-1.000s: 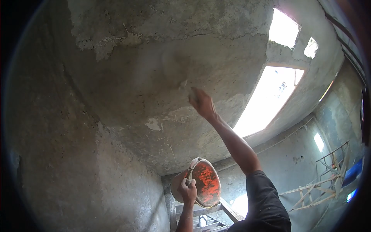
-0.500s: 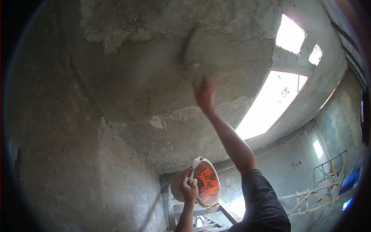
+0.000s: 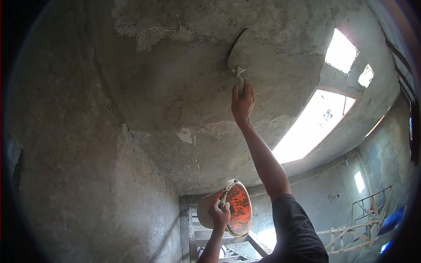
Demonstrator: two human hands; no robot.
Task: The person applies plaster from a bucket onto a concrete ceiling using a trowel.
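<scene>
My right hand is stretched up, its fingers wrapped around the handle of a trowel. The trowel's broad grey blade lies close along the rough plaster surface, with a dark shadow at its left edge. Lower down, my left hand grips the rim-side handle of a bucket. This bucket is tilted so that its mouth faces right. Its inside is orange-red, smeared with grey mortar.
Bright openings pierce the wall at right. Below the bucket are ladder-like wooden bars. A scaffold frame stands at lower right near something blue. Another plastered wall rises at left.
The trowel, blurred before, is now sharp and a little farther right, with my right hand moved the same way. The bucket stays in my left hand, almost unmoved. The view has shifted slightly.
</scene>
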